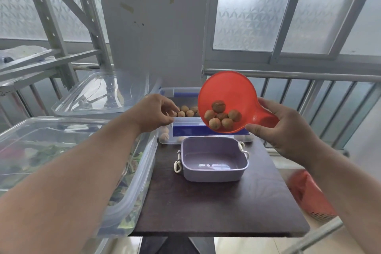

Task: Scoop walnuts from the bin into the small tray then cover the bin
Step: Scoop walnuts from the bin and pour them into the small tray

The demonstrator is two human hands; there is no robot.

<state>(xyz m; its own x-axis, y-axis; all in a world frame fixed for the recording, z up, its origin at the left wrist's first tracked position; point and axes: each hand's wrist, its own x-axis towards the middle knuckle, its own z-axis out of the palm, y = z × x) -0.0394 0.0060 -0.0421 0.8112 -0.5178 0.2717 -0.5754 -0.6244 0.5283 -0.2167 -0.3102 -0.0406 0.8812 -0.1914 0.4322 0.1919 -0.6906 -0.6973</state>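
Holding the red scoop (226, 99) by its short handle, the right hand (288, 128) has thumb and fingers clamped around it, the bowl tilted toward the camera with six or so walnuts (221, 116) settled at its lower lip. The scoop hangs above the near wall of the bin (185, 90) and just behind the purple tray (213, 160), which sits empty on the dark tabletop (216, 208), touching or nearly touching the bin. To pour well, I judge the scoop should come forward and down until its lip is over the tray's middle, then tip slowly, since round nuts dropped from a height would likely bounce out over the low rim. The left hand (154, 112) hovers at the bin's left edge, fingers loosely curled and apart, gripping nothing; more walnuts lie in the bin just beyond its fingertips. A clear lid (99, 93) rests on large clear boxes (68, 161) to the left, probably the bin's cover. The left forearm crosses those boxes. Nothing blocks the path to the tray; a red basket (309, 196) stands off the tabletop's right edge.
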